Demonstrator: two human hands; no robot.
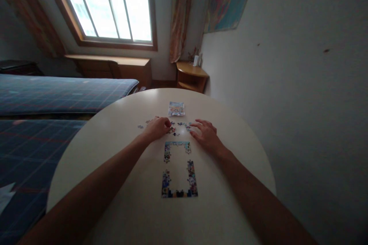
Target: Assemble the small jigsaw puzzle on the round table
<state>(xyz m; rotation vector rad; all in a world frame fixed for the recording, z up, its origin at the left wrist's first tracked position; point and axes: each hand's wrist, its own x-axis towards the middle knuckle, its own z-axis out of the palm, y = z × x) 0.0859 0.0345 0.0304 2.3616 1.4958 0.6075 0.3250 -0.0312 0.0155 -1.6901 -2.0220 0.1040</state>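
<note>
- Puzzle border (192, 180), mid-desk (235, 126), lies flat between the forearms; gaps on left and right sides split it in two.
- Near section (179, 194), three-sided: probably thin stiff card, light, flexes at joints. Best slid flat with fingers on both sides; lifting by one corner could break it apart.
- Far section (177, 143), also three-sided: likely same handling; the narrow legs look weakest.
- Loose pieces (181, 124), far of border, between the hands; a few strays left of the left hand. Should be very light, maybe slick-faced; pinch by opposite edges, tabs could bend.
- Both forearms reach in from the near corners, converging, hands low.
- Right hand (205, 133): palm down, fingers loosely spread, fingertips at pieces' right edge, nothing visibly gripped.
- Left hand (162, 125): fingers curled narrow over pieces; can't tell if one is held.
</note>
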